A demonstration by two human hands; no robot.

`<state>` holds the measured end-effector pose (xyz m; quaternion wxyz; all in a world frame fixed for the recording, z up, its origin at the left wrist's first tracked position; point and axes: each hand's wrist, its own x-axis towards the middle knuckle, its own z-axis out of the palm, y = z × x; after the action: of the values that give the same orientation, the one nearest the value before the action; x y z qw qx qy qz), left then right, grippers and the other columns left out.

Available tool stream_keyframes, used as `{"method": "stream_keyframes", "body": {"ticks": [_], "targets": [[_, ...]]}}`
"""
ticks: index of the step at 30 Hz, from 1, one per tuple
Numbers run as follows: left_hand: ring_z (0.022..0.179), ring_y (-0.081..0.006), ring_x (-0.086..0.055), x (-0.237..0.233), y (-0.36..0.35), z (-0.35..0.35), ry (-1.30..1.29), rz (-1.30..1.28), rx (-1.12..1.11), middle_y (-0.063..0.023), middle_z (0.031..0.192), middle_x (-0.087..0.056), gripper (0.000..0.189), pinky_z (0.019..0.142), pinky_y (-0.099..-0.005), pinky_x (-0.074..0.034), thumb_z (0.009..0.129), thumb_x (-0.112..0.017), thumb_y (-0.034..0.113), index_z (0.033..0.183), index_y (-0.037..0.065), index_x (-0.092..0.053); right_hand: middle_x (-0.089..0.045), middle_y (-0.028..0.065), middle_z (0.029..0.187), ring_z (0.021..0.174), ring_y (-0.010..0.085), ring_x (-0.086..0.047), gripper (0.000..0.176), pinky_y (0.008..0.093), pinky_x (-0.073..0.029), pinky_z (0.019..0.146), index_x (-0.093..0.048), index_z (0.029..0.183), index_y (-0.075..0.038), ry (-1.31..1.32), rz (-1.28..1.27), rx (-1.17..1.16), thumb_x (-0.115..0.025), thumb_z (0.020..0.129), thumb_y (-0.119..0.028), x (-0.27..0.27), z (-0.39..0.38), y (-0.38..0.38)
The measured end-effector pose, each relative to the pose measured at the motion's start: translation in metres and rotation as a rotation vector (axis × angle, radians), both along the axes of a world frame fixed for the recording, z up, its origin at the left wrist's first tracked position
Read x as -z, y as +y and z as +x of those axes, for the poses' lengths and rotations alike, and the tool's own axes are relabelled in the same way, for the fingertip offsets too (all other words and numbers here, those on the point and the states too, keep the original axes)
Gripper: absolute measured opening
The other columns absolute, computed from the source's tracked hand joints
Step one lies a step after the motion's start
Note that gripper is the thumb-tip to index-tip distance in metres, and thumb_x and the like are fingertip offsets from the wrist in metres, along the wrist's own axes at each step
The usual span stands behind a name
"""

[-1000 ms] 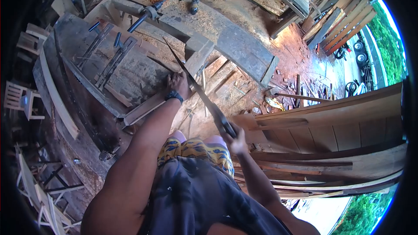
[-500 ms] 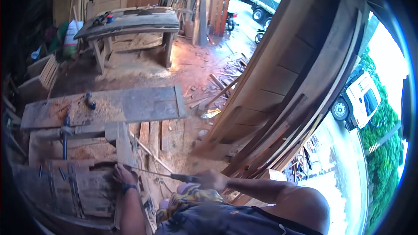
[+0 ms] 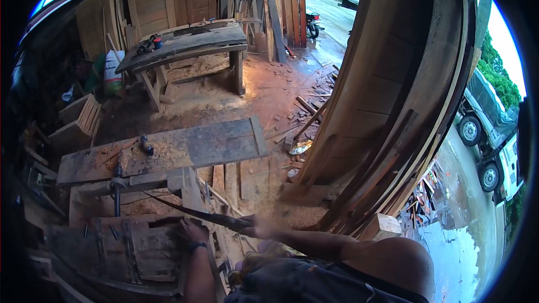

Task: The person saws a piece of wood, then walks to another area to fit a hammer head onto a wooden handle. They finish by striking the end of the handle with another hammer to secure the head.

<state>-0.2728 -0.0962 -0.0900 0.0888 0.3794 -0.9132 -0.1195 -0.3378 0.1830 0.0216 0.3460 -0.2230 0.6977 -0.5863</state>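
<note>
Tall wooden panels (image 3: 370,89) lean across the right half of the frame, and part of a truck (image 3: 491,151) shows at the right edge. A rough desk (image 3: 196,43) stands in the upper left, and a nearer desk (image 3: 222,144), strewn with wood shavings, slants through the left centre. Below it, a dark wooden board (image 3: 157,247) fills the lower left. A long tapered tool (image 3: 205,215) lies across the lower centre, its thin tip toward the left; whether the blade touches wood cannot be told. The right hand (image 3: 252,226) has its fingers closed around the handle, low centre. Left of it, the left hand (image 3: 192,231) is at the board's upper right; whether its fingers grip or only rest cannot be told. Its wrist wears a dark band (image 3: 196,244).
</note>
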Motion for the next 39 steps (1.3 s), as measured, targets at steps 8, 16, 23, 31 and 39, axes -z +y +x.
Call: {"method": "stream_keyframes", "body": {"ticks": [8, 16, 23, 31, 39], "targets": [[0.133, -0.0384, -0.050, -0.032, 0.013, 0.002, 0.094, 0.113, 0.014, -0.0152, 0.139, -0.055, 0.066, 0.115, -0.0604, -0.034, 0.073, -0.080, 0.027, 0.133, 0.014, -0.057, -0.067, 0.0074, 0.082, 0.064, 0.0149, -0.063, 0.029, 0.0271, -0.050, 0.057, -0.068, 0.109, 0.003, -0.341, -0.199, 0.221, -0.066, 0.087, -0.015, -0.009, -0.042, 0.124], [0.128, -0.0347, -0.055, -0.033, 0.004, 0.006, 0.031, 0.219, 0.174, -0.0116, 0.133, -0.059, 0.039, 0.116, -0.0605, -0.032, 0.083, -0.074, 0.017, 0.122, 0.018, -0.066, -0.065, 0.0113, 0.072, 0.055, 0.0193, -0.060, 0.041, 0.0298, -0.048, 0.052, -0.065, 0.116, 0.006, -0.301, -0.374, 0.420, -0.063, 0.089, -0.025, -0.044, -0.122, 0.146], [0.109, -0.0375, -0.066, 0.010, -0.025, -0.023, -0.105, 0.009, 0.276, -0.0145, 0.109, -0.071, 0.008, 0.101, -0.0545, -0.047, 0.078, -0.070, 0.011, 0.085, 0.012, -0.073, -0.063, 0.0030, 0.076, 0.064, 0.0109, -0.056, 0.032, 0.0293, -0.044, 0.057, -0.068, 0.116, -0.001, 0.198, 0.040, 0.454, -0.073, 0.091, -0.021, -0.047, -0.205, 0.056], [0.141, -0.0369, -0.041, -0.043, 0.018, -0.020, -0.187, 0.015, 0.102, -0.0189, 0.144, -0.057, 0.025, 0.122, -0.0556, -0.028, 0.088, -0.062, 0.015, 0.103, 0.005, -0.081, -0.071, 0.0263, 0.119, 0.104, 0.0453, -0.070, 0.075, 0.0537, -0.056, 0.089, -0.051, 0.148, -0.009, 0.807, 0.460, 0.101, -0.076, 0.083, -0.038, 0.035, -0.313, -0.018], [0.130, -0.0425, -0.048, -0.092, 0.118, 0.022, 0.174, 0.022, -0.287, -0.0226, 0.140, -0.055, 0.022, 0.109, -0.0536, -0.041, 0.083, -0.069, 0.010, 0.102, 0.001, -0.072, -0.066, 0.0274, 0.127, 0.112, 0.0440, -0.066, 0.120, 0.0498, -0.053, 0.095, -0.005, 0.166, -0.008, 0.985, 0.720, -0.736, -0.080, 0.074, -0.028, 0.152, -0.366, -0.071]]}}
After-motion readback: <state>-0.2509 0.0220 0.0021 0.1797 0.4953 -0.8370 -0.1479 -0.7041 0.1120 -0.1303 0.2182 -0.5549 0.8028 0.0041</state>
